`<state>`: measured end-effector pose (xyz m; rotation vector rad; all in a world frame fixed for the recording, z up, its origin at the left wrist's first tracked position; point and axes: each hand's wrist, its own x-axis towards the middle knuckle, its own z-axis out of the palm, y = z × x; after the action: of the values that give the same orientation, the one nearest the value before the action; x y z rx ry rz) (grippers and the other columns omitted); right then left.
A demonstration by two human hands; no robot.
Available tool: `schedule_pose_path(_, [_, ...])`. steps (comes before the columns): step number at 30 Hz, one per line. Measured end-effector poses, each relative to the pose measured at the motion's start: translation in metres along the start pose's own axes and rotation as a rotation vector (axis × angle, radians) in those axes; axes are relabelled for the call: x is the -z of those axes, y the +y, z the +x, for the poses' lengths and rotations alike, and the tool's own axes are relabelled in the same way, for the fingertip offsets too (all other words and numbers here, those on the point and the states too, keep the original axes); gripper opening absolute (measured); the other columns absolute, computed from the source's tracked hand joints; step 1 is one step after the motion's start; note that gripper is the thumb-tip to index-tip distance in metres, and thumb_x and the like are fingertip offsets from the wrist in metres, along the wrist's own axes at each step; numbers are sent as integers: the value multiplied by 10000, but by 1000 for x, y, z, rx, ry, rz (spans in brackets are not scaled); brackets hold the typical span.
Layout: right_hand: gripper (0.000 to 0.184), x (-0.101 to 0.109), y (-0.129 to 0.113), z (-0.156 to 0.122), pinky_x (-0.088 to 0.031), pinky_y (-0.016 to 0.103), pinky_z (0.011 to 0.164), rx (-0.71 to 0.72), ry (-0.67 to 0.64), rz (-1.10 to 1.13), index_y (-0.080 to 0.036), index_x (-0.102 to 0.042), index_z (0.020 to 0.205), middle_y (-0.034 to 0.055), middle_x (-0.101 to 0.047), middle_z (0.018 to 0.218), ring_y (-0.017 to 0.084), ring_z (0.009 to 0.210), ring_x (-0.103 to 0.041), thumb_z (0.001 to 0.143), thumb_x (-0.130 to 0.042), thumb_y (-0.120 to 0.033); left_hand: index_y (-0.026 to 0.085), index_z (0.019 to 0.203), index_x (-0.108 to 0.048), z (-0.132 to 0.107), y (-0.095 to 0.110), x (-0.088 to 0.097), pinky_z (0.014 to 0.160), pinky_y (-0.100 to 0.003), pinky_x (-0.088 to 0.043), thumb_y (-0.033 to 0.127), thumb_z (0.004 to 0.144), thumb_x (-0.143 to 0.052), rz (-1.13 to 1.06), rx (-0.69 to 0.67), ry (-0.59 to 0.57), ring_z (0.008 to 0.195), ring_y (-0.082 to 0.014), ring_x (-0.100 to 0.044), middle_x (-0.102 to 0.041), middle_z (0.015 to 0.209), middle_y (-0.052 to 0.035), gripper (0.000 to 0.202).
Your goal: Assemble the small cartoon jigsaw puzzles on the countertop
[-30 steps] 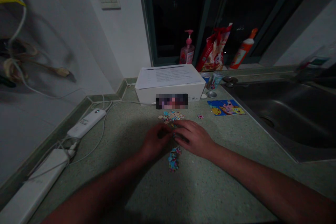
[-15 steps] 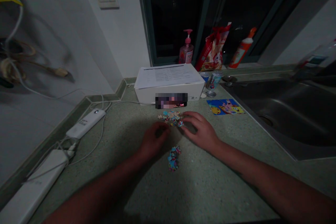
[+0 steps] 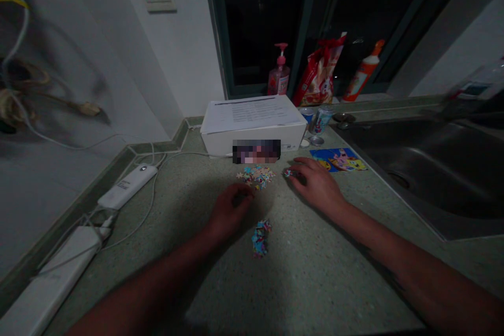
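Landmark: the loose jigsaw pile. R hand is just R of pile, fingers bent, thumb & index tips nearly meeting at a single jigsaw piece, also R of pile; we can't tell if it's pinched or only touched. L hand is at pile's near L, thumb & fingers curled in; we see no piece there, can't rule one out. Joined-looking jigsaw section lies well nearer us than pile.

Risks, our judgement: single piece could skid or flip if the fingertips only catch its edge. R hand swinging back toward pile could scatter bits. L hand, dragged low toward us, might clip the section & break its joins. Heel of R hand may nudge the SpongeBob picture card, far R of pile. Dim light + hand shadows make misreads likely.

Vs 1 s ago: hands were together at pile's near edge; now R hand's out to the R, L hand about same. Lone piece then sat farther R of pile; same one? Can't tell. Section unmoved.
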<state>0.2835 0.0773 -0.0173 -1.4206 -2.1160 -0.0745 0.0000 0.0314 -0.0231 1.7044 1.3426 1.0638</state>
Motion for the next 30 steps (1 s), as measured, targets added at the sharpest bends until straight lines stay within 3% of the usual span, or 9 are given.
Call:
schedule_pose_path(5, [226,0,5,0,-543,523,1061,-50,-89,-84,-158,-792,1087,187,-709,1302,349,1203,-675,964,-639,-269,223,986,-727,4,-3,4,978,-448,-550,189,881,-647,175,-4,46,1010,-247,-711,-766,1031,-65,136])
schedule_pose_path(10, [246,0,3,-2,-520,506,1095,-57,-132,-127,-144,-783,1122,190,-694,1326,345,1226,-660,957,-626,-236,238,1043,-736,12,-7,10,1048,-489,-518,145,886,-661,446,-176,15,1109,-270,-670,-757,1100,-64,197])
schedule_pose_path(16, [240,-3,-4,-3,-522,534,1086,1,-62,-136,-151,-759,1133,181,-686,1314,352,1221,-647,942,-643,-238,236,1305,-678,15,-5,3,1198,-582,-387,240,923,-691,680,-410,-94,1417,-346,-479,-594,1472,-127,382])
schedule_pose_path(22, [232,-8,-28,-6,-518,600,1074,120,19,-8,-186,-747,1130,168,-689,1291,356,1230,-635,937,-620,-204,251,1382,-629,12,-3,-1,1275,-645,-224,288,959,-672,761,-399,-160,1537,-372,-353,-486,1592,-140,427])
schedule_pose_path(30, [229,-23,-50,-9,-527,588,1059,227,-6,105,-217,-731,1128,135,-694,1276,337,1238,-628,955,-583,-192,256,1414,-605,12,-5,-4,1281,-643,-220,270,962,-660,758,-393,-147,1547,-369,-354,-504,1589,-130,456])
